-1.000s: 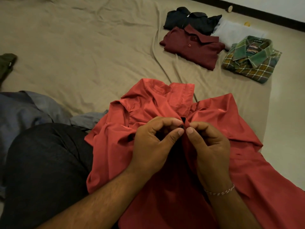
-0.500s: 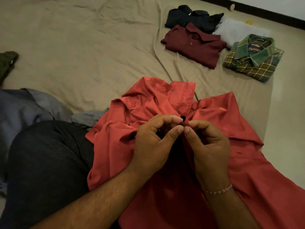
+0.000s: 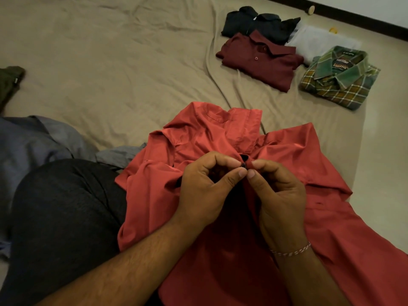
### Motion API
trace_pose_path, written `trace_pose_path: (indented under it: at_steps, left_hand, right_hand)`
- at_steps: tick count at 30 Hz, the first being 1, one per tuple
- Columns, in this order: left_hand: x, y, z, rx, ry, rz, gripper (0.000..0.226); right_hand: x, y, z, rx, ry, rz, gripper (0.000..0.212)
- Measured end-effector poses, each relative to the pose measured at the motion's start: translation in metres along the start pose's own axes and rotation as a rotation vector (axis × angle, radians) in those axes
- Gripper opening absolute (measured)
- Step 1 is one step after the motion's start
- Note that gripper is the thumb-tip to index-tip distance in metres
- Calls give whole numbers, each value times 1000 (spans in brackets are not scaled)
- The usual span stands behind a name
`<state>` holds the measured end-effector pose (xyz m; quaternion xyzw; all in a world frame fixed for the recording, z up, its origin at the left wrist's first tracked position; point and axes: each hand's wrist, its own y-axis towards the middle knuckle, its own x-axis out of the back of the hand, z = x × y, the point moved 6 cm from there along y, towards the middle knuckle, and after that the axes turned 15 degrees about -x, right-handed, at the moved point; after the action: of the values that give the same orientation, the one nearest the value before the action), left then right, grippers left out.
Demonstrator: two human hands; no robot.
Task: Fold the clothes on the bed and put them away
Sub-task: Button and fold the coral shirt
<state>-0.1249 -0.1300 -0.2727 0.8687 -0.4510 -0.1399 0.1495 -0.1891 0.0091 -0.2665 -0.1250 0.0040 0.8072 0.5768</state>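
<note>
A red shirt [image 3: 298, 164] lies crumpled on the beige bed sheet [image 3: 110, 80] in front of me, its collar pointing away. My left hand [image 3: 205, 191] and my right hand [image 3: 280, 195] meet over its front just below the collar. Each pinches the shirt's front edge between thumb and forefinger, with a small dark button [image 3: 243, 165] between the fingertips. The cloth under my palms is hidden.
Folded shirts lie at the far right: a black one [image 3: 254, 24], a maroon polo [image 3: 260, 60], a white one [image 3: 320, 41], a green plaid one [image 3: 340, 78]. A grey-blue garment [image 3: 37, 140] and a dark olive one [image 3: 10, 82] lie unfolded at left. My knee [image 3: 61, 217] is lower left.
My fingertips have shifted slightly at the button; the thumbs now touch just below it. The shirt has stayed in place.
</note>
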Motion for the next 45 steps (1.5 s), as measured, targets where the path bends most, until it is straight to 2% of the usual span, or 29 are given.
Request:
trace_pose_path:
  at_steps: [3,7,16,23,25,28,30,31,34,36,45]
  left_hand:
    - [-1,0,-1,1,4,6,15]
    - [1,0,2,-23,64,32,14]
    - [2,1,8,44,50,7,15]
    - [2,-2,12,40,157,50,10]
    - [3,0,13,17,218,90,17]
    - [7,5,8,-52,380,138,47]
    - [8,12,3,-112,530,218,64]
    - [8,16,1,-129,576,274,65]
    - [6,20,5,-142,564,450,44]
    - [6,19,8,-134,557,479,30]
    - [10,17,8,-162,601,247,19]
  right_hand:
    - [2,2,-4,-33,3,-4,13]
    - [4,3,-8,-73,2,-10,15]
    - [5,8,-9,-53,-85,10,19]
    - [9,13,-21,-143,-35,38,17]
    - [9,13,-21,-156,-15,64,16]
    - [9,15,-23,-200,21,106,17]
    - [9,17,-24,-225,37,125,17]
    - [9,17,-25,-230,40,136,18]
    - [8,17,-26,-228,50,166,18]
    - [7,16,-25,-212,47,180,19]
    - [10,14,-22,-50,-70,35,12]
